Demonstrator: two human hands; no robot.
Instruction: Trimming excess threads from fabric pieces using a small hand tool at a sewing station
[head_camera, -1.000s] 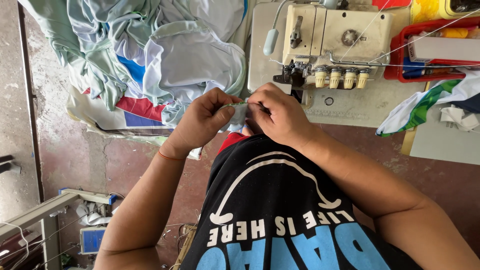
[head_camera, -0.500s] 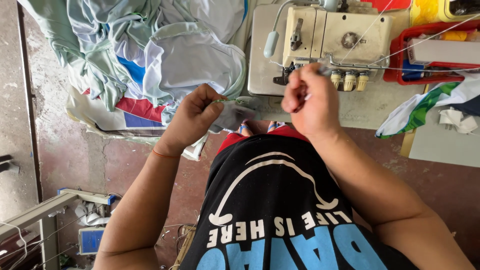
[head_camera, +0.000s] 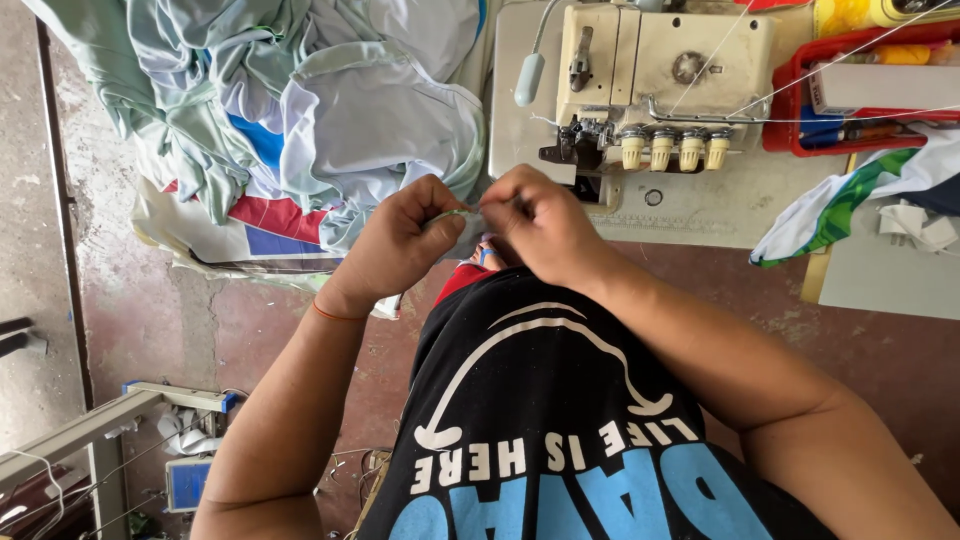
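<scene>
Here I see the left hand (head_camera: 405, 240) and right hand (head_camera: 540, 225) both closed, pinching one small pale fabric strip (head_camera: 455, 213) below the sewing machine (head_camera: 650, 85).

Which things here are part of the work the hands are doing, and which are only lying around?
In use:
left hand and right hand, both pinching a small pale strip of fabric between them.

Lying about:
cream overlock sewing machine
heap of pale green and white garments
red plastic tray
green-and-white cloth
</scene>
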